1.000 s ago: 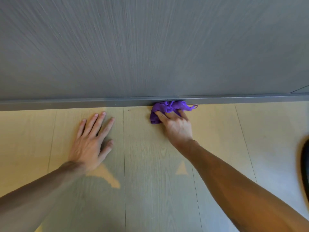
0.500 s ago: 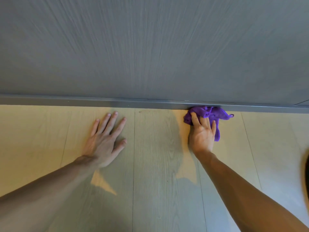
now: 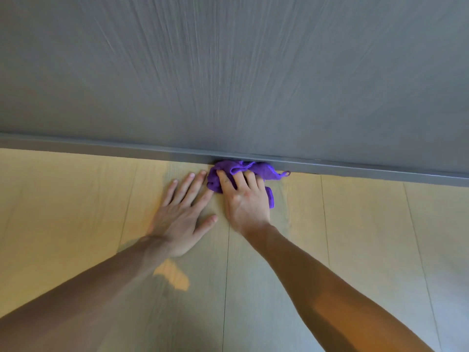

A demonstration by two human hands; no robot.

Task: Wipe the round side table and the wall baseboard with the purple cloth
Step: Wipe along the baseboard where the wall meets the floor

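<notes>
A crumpled purple cloth (image 3: 238,168) is pressed against the dark grey wall baseboard (image 3: 101,147) where it meets the floor. My right hand (image 3: 245,199) lies on top of the cloth, fingers curled into it, holding it to the baseboard. My left hand (image 3: 181,212) rests flat on the wood floor just left of the cloth, fingers spread, its fingertips almost touching the cloth. The round side table is out of view.
A grey wood-grain wall (image 3: 228,72) fills the upper half of the view. Light wood floor planks (image 3: 368,237) stretch to both sides of my arms. The baseboard runs the full width of the frame.
My right hand slid the cloth right along the baseboard, then back left until it sits beside my left hand. The view has tilted, so the baseboard now slopes down to the right.
</notes>
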